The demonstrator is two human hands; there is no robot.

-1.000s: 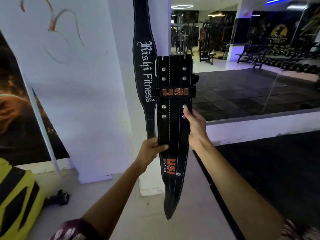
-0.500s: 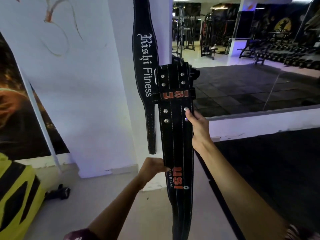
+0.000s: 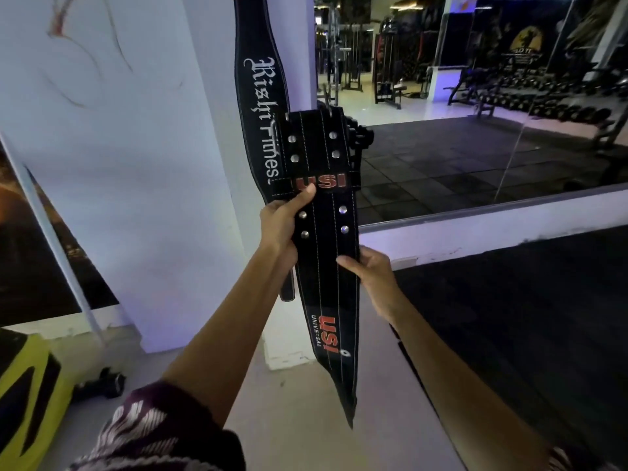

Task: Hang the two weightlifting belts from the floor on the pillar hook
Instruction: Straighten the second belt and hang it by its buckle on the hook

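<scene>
Gripping the USI belt from both sides, two bare hands work at the pillar's corner. Left hand clamps the belt's left edge just under the red USI loop, thumb laid across the front near the rivets. Right hand pinches the right edge lower down, thumb on the front face. Patterned sleeve at the near left. USI belt hangs upright, pointed tail free above the floor, buckle end up by the pillar. Behind it, touching and partly overlapped, the Rishi Fitness belt hangs down the pillar's front corner, top running out of view. Hook itself not visible; possibly behind the USI belt's top edge. Beyond, a mirror wall showing gym machines. Yellow-black object at the lower left.
</scene>
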